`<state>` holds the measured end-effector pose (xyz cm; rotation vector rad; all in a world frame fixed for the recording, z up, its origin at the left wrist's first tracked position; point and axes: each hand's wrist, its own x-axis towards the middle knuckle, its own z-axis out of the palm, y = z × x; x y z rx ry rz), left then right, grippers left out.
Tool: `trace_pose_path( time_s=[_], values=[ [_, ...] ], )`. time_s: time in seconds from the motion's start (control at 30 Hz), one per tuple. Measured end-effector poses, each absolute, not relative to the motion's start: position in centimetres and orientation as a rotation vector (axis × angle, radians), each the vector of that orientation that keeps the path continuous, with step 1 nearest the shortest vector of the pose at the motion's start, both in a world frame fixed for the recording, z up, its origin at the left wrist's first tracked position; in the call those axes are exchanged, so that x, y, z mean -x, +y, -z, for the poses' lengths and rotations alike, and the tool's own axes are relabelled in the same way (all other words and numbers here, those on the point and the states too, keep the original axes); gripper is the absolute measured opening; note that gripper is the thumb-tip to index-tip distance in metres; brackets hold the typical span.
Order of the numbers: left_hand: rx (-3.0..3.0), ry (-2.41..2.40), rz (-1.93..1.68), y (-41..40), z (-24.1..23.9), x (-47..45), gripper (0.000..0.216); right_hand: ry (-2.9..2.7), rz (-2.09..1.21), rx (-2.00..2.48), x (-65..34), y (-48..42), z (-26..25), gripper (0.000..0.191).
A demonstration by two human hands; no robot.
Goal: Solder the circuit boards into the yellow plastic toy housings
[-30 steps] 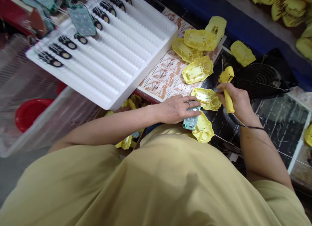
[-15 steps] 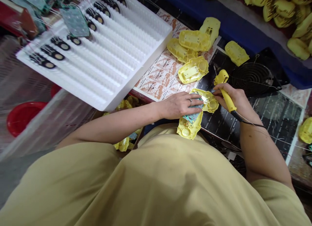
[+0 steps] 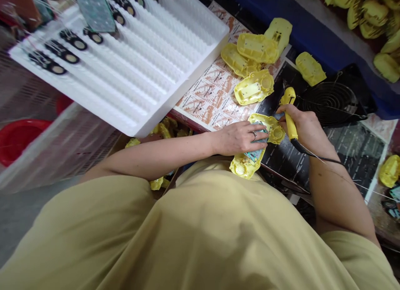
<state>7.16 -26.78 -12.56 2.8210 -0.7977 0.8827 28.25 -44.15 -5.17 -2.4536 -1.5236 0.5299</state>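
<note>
My left hand, with a ring on one finger, lies over a green circuit board and grips it. The thumb is hidden. The board sits over a yellow plastic shell with a round perforated patch, at the bench's near edge. A second yellow shell half lies open beside it, partly under my left fingers. My right hand is closed round a yellow-handled corded tool, apparently a soldering iron. Its black cable runs back over the forearm. The right fingertips are close to the second shell half; what they touch is unclear.
A white foam tray with small black round parts and green boards stands at left. Several yellow shells lie beyond my hands. A black fan stands at right, with a blue bin edge behind. A red basin is far left.
The camera view has shifted slightly. The yellow tool in my right hand has tilted a little more upright. My left hand keeps its hold on the board.
</note>
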Motion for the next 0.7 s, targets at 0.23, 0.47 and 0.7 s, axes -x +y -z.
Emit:
trace_pose_path(
  time_s=[0.23, 0.47, 0.7],
  values=[
    [-2.805, -0.782, -0.767, -26.93, 12.60, -7.51, 0.032, -1.516, -0.496, 2.567, -28.09, -43.97, 4.71, 0.043],
    [-2.819, -0.732, -0.791, -27.29, 12.66, -7.66, 0.032, -1.578, -0.487, 2.529, -28.37, -44.31, 4.27, 0.042],
    [-2.835, -0.734, -0.735, -27.40, 12.30, -7.92, 0.032, -1.653, -0.531, 2.540, -28.49, -44.21, 4.17, 0.043]
  ],
)
